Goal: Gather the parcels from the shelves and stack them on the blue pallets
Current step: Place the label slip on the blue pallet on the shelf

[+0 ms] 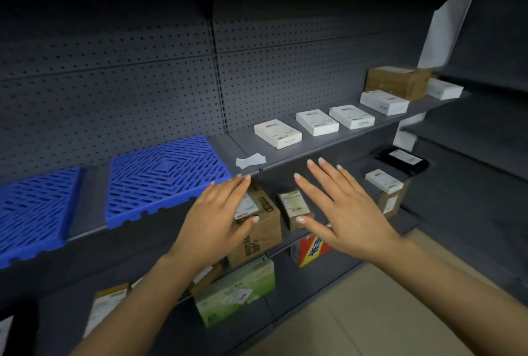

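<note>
Two blue pallets lie on the grey shelf (314, 150): one (165, 175) in the middle, another (31, 213) at the far left. Neither carries a parcel. Several white parcels (277, 133) sit in a row to their right, ending at a brown carton (397, 81). My left hand (217, 218) and my right hand (343, 207) are stretched forward with straight, spread fingers, holding nothing. They hover in front of the shelf below, over a brown cardboard parcel (260, 230) and a smaller brown parcel (294, 207).
A slip of white paper (251, 160) lies at the shelf edge. The lower shelves hold a green box (237, 293), a red and yellow box (311, 253), a black parcel (403, 160) and a white box (383, 181). Beige floor (371, 313) lies at the lower right.
</note>
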Tool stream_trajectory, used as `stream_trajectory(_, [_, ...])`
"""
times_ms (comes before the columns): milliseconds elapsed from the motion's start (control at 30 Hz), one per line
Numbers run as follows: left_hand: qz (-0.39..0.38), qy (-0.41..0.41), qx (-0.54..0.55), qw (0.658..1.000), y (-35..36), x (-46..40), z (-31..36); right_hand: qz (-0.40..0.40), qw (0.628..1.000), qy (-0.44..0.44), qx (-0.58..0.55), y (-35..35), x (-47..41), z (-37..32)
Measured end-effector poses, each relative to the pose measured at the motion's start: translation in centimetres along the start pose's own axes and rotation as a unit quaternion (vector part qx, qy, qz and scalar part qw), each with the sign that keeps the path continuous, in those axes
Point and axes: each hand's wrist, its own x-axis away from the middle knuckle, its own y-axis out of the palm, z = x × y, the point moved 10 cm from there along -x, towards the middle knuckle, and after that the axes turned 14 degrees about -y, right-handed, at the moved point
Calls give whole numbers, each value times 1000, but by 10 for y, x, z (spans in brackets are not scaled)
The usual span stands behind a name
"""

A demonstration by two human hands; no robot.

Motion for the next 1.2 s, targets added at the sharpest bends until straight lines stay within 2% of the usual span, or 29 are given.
stream_trajectory(300, [-56, -17, 9, 998, 74, -87, 10, -6, 999, 32, -18, 60, -19, 82])
stream_trajectory(700, [-56, -21, 62, 996, 133, -229, 9, -24, 999, 20, -12, 149, -95, 179])
stream_trajectory(867, [-60, -51, 86, 993, 145, -257, 2, -26, 997, 46, -53, 181, -119, 207])
stream_trajectory(1200, [-88, -115, 49, 988, 182, -296, -5, 3, 992, 39, -121, 217, -167, 258])
